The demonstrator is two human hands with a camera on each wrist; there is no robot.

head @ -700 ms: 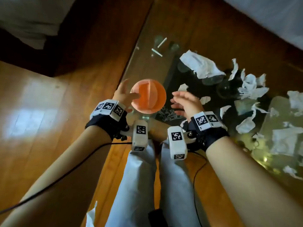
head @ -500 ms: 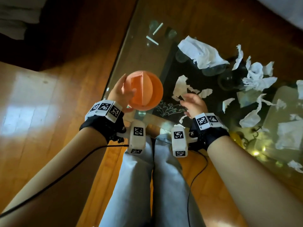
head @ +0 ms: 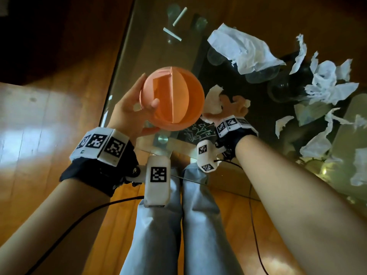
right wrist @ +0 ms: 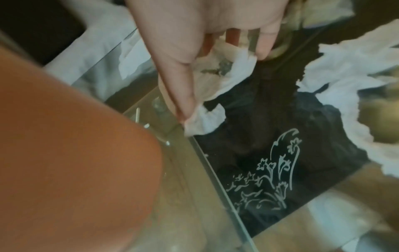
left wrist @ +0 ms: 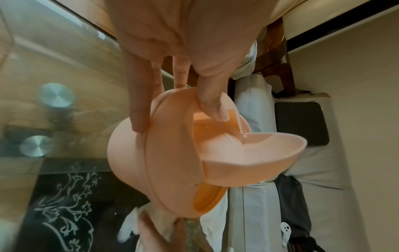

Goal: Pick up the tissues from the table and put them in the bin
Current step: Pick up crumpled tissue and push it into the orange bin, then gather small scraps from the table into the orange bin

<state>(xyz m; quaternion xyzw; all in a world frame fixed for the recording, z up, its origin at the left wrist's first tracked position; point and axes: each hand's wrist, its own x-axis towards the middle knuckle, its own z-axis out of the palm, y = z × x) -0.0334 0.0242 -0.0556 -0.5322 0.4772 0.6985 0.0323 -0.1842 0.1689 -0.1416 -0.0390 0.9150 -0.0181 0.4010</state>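
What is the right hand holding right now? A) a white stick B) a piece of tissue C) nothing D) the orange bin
B: the right hand pinches a piece of tissue between thumb and fingers just over the glass table, next to the orange bin, which the left hand has in its grip.
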